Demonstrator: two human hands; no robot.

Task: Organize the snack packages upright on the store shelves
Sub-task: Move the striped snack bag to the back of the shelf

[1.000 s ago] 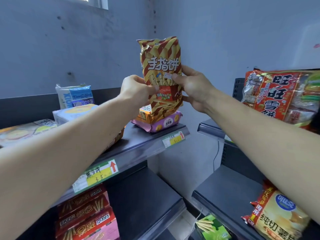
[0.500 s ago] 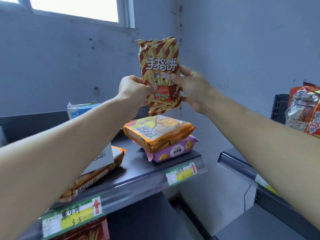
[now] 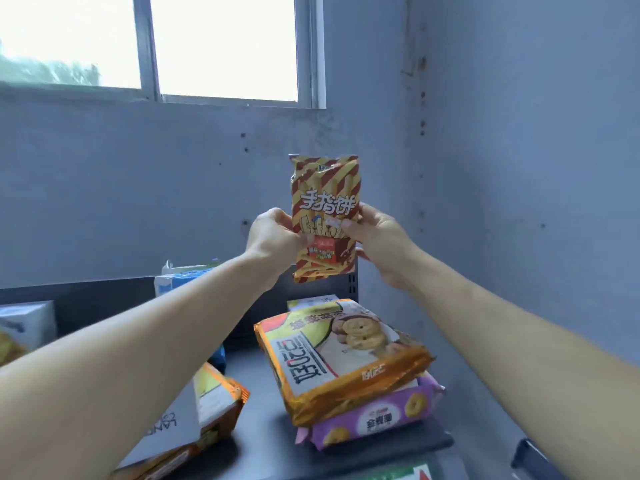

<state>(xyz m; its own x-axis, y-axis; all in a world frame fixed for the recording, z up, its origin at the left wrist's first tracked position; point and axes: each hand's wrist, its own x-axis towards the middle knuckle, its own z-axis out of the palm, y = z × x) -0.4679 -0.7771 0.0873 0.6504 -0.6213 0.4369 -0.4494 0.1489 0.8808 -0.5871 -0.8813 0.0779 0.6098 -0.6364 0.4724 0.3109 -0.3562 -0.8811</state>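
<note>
A yellow-and-brown striped snack bag (image 3: pixel 325 199) with white characters is held upright in the air above the back of the dark top shelf (image 3: pixel 263 434). My left hand (image 3: pixel 273 237) pinches its left edge and my right hand (image 3: pixel 379 237) grips its right edge, thumb on the front. Below it an orange-and-white biscuit pack (image 3: pixel 341 355) lies flat on a purple biscuit pack (image 3: pixel 377 415).
Another orange pack (image 3: pixel 214 410) lies flat at the lower left under my left arm, with a grey-white package on it. A blue-and-white pack (image 3: pixel 180 277) stands at the shelf's back; a pale box (image 3: pixel 24 327) is far left. Grey wall corner to the right, window above.
The view has tilted up and moved closer to the top shelf; the window now fills the top. Both hands keep the striped bag upright, farther above the flat packs.
</note>
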